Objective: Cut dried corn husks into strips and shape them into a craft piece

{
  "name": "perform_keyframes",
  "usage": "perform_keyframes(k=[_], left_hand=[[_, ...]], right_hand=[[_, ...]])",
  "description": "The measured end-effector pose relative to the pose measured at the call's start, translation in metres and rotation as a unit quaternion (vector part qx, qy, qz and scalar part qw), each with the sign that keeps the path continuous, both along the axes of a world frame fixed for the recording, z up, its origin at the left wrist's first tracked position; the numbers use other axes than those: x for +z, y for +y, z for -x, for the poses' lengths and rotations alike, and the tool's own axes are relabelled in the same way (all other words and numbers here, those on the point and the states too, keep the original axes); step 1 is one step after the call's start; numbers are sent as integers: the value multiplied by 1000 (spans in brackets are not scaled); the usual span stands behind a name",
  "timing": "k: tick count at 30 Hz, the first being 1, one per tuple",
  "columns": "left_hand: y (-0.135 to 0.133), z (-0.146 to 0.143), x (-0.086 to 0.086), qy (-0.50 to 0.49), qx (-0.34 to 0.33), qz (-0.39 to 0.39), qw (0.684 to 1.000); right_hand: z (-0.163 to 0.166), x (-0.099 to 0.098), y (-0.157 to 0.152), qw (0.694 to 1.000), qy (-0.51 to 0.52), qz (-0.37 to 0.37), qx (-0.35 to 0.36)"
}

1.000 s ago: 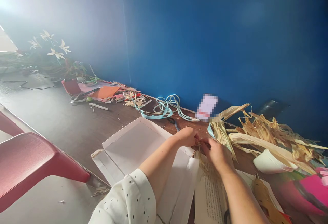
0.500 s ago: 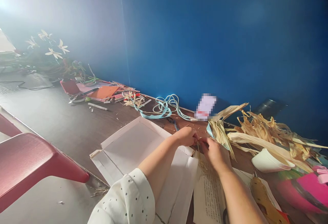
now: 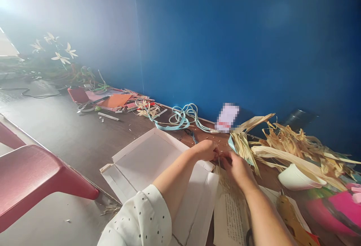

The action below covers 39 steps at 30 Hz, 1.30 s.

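My left hand [image 3: 208,150] and my right hand [image 3: 236,166] meet fingertip to fingertip above the table. Both are closed in a pinch on a thin straw-coloured strand [image 3: 223,182], whose loose fibres hang down between them over a printed paper [image 3: 229,216]. The exact grip point is hidden by my fingers. Under my left forearm lies an open white cardboard box [image 3: 146,159]. Pale dried corn husks [image 3: 243,146] lie just beyond my right hand, with a larger heap of brown husks [image 3: 293,142] farther right.
A white cup [image 3: 300,177] lies tipped by the husks, near a yellow glue gun [image 3: 291,216] and a pink object [image 3: 332,210]. Light-blue cord [image 3: 183,116], husk flowers [image 3: 147,109] and orange paper [image 3: 117,100] line the blue partition [image 3: 239,43]. A red chair [image 3: 34,178] stands left.
My hands stay pinched together at nearly the same spot, with only slight finger movement. The whole view has shifted a few pixels.
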<state>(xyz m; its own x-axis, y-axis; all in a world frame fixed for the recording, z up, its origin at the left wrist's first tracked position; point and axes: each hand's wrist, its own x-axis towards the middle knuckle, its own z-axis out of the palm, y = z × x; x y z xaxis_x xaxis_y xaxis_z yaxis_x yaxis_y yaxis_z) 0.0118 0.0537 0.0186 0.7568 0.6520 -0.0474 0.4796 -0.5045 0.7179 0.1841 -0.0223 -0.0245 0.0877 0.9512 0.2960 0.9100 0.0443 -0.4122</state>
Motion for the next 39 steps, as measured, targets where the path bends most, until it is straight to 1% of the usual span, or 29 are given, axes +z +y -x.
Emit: perform_keyframes(k=[5, 11, 14, 20, 23, 27, 32, 39], left_hand=[[0, 0, 0, 0, 6, 7, 1000], [-2, 0, 0, -4, 19, 10, 1000], [1, 2, -2, -10, 37, 7, 999], [10, 6, -9, -38, 69, 5, 997], [8, 2, -10, -45, 61, 3, 997], [5, -1, -11, -49, 44, -2, 998], [3, -2, -9, -54, 31, -5, 998], [0, -3, -5, -66, 25, 3, 998]], right_hand=[[-2, -1, 0, 999, 43, 19, -2], [-6, -8, 3, 996, 88, 17, -2], [-9, -6, 2, 995, 102, 1, -6], [-15, 7, -6, 990, 122, -54, -39], [-12, 6, -6, 990, 130, -55, -25], [-9, -2, -2, 988, 145, -47, 7], [-12, -9, 1, 985, 166, -44, 10], [-16, -8, 0, 975, 219, -25, 20]])
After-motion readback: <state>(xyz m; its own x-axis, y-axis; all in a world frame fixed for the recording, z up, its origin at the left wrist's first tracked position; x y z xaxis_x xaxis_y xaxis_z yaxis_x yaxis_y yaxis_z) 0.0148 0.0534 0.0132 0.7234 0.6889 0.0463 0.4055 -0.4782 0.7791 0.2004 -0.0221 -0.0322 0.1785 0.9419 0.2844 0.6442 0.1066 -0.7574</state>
